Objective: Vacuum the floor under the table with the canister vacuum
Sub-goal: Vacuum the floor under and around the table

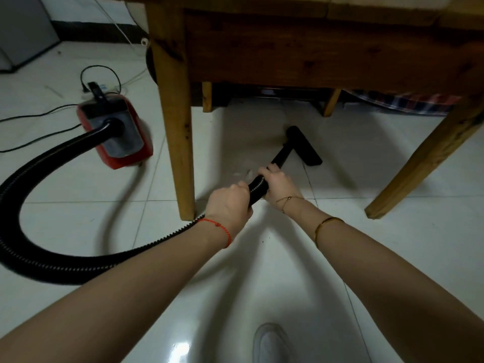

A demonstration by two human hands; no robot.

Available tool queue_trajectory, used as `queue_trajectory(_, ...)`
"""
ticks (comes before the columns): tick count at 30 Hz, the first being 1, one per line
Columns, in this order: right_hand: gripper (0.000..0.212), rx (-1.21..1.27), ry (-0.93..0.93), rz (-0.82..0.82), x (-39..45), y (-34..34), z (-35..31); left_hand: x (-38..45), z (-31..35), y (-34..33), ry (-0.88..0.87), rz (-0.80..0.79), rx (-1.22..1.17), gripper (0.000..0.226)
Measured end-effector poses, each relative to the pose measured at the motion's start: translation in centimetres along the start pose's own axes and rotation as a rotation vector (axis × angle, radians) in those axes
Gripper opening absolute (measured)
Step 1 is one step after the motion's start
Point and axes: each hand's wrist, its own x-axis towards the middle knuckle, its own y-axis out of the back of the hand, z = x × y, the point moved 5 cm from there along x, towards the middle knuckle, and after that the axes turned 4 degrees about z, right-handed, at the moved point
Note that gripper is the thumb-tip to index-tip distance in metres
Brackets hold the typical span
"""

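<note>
A red and grey canister vacuum [115, 132] sits on the white tiled floor [340, 231] left of the wooden table [301, 53]. Its black ribbed hose [39, 260] loops wide to the left and comes back to my hands. My left hand [230, 205] is shut on the hose near its end. Just ahead of it, my right hand [277, 184] is shut on the black tube where it meets the hose. The flat black floor nozzle [303, 149] rests on the tiles under the table. A few pale scraps [243, 172] lie on the floor left of my right hand.
Table legs stand at front left [178, 142] and front right [424, 163], with two shorter legs further back. Black cables [34, 127] and a power strip [104, 89] lie behind the vacuum. A grey cabinet [23, 30] is far left, plaid fabric [408, 100] at back right. My shoe [272, 344] shows below.
</note>
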Motion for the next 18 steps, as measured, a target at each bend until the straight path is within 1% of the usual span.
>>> queue_trajectory(3, 0.037, 0.010, 0.048, -0.020, -2.3, -0.1, -4.1, -3.9, -2.2, 1.7, 0.017, 0.014, 0.007, 0.023)
queue_trajectory(7, 0.031, 0.001, 0.090, -0.044, -5.4, -0.1, -9.5, -9.1, -4.7, 3.8, 0.042, -0.010, 0.031, 0.025)
queue_trajectory(10, 0.031, 0.032, 0.097, -0.047, -7.6, -0.2, -13.0, -12.5, -6.7, 5.2, 0.053, -0.035, 0.053, 0.026)
queue_trajectory(14, 0.034, 0.105, 0.105, -0.055, -9.4, -0.9, -17.1, -16.0, -9.4, 7.0, 0.045, -0.050, 0.122, 0.027)
queue_trajectory(18, 0.031, 0.112, 0.112, -0.051, -10.5, -0.8, -20.3, -18.1, -11.4, 8.6, 0.057, -0.054, 0.172, 0.027)
